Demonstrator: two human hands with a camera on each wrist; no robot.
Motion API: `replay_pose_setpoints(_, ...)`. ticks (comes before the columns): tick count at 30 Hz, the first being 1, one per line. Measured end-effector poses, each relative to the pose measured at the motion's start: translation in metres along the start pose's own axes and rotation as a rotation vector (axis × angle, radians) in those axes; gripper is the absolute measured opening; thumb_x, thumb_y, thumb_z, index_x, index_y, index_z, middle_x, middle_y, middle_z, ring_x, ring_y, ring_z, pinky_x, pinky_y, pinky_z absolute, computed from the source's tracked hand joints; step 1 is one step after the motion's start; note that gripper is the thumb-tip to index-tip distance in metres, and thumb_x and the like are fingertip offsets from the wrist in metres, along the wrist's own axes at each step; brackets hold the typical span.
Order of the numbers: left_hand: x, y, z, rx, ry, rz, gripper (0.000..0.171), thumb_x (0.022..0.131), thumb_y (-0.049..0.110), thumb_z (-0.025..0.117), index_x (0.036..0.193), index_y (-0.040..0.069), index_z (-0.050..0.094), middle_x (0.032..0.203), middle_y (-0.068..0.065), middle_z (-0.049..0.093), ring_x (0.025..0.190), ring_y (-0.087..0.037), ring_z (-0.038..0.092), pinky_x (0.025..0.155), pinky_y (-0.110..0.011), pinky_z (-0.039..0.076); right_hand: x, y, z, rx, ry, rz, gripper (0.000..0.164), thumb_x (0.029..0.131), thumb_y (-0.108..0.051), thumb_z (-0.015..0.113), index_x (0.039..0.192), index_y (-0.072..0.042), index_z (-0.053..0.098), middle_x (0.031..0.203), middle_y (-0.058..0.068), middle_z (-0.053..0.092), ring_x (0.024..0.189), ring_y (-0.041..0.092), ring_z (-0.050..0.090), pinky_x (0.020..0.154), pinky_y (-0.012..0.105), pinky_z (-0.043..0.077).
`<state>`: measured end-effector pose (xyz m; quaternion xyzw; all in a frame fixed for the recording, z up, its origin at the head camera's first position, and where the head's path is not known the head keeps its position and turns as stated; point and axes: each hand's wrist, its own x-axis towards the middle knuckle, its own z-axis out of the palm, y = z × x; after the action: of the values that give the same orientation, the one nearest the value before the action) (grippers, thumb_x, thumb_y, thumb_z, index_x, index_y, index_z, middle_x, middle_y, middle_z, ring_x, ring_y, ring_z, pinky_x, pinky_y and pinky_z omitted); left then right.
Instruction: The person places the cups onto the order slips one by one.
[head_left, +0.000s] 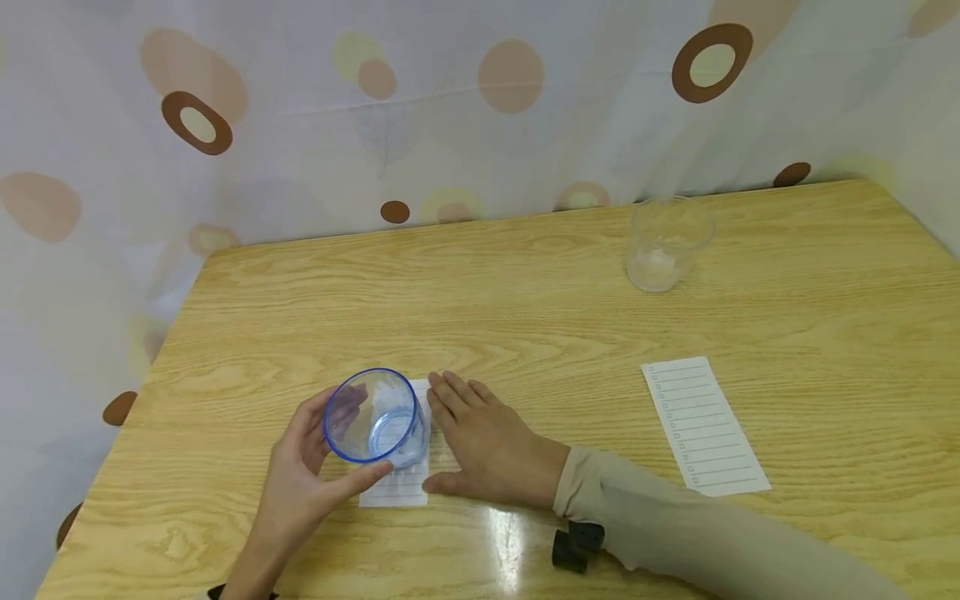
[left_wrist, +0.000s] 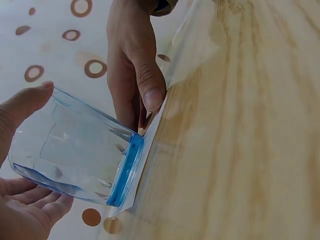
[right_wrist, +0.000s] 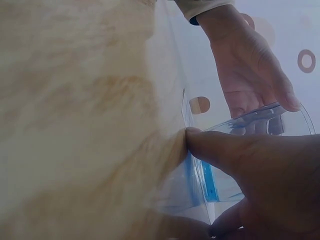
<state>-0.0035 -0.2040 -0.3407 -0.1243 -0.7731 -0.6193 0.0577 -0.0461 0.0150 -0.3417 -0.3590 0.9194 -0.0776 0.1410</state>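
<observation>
A clear tumbler with a blue rim and bluish base (head_left: pixel 407 450) stands on a small lined paper sheet (head_left: pixel 393 493) at the front left of the table. My left hand (head_left: pixel 296 475) holds it from the left, thumb at the near side and fingers round the far side. My right hand (head_left: pixel 491 446) lies with straight fingers along the sheet's right edge, beside the tumbler. In the left wrist view, the tumbler (left_wrist: pixel 75 150) has its base on the paper, and the right thumb reaches down to the sheet's edge.
A second lined sheet (head_left: pixel 705 427) with a column of printed characters lies to the right of my right hand. Towards the back right stands a colourless clear cup (head_left: pixel 663 254). A dotted curtain (head_left: pixel 450 125) hangs behind the wooden table (head_left: pixel 525 308).
</observation>
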Motion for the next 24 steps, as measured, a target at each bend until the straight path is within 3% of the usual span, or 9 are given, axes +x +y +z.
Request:
replay_pose_setpoints(20,-0.0005,0.0055,0.0019,0.033,0.02,0.013,0.086,0.062,-0.018,0.08,0.138,-0.006,0.041,0.132,-0.028,0.051,0.124,-0.016,0.052,0.102,-0.02,0.042,-0.0045,0.0,-0.0035,-0.057,0.024,-0.033,0.093,0.09,-0.066,0.048,0.149,0.003,0.028,0.159,0.018,0.016,0.146,0.032,0.015,0.117,0.046,0.021)
replay_pose_setpoints(24,-0.001,0.0047,0.0005,0.003,0.009,0.043,0.09,0.061,-0.021,0.078,0.14,-0.007,0.036,0.134,-0.029,0.049,0.127,-0.017,0.05,0.105,-0.02,0.039,-0.0043,-0.0017,-0.0034,-0.043,0.022,-0.04,0.093,0.091,-0.065,0.048,0.15,0.003,0.027,0.159,0.018,0.015,0.146,0.032,0.014,0.118,0.046,0.02)
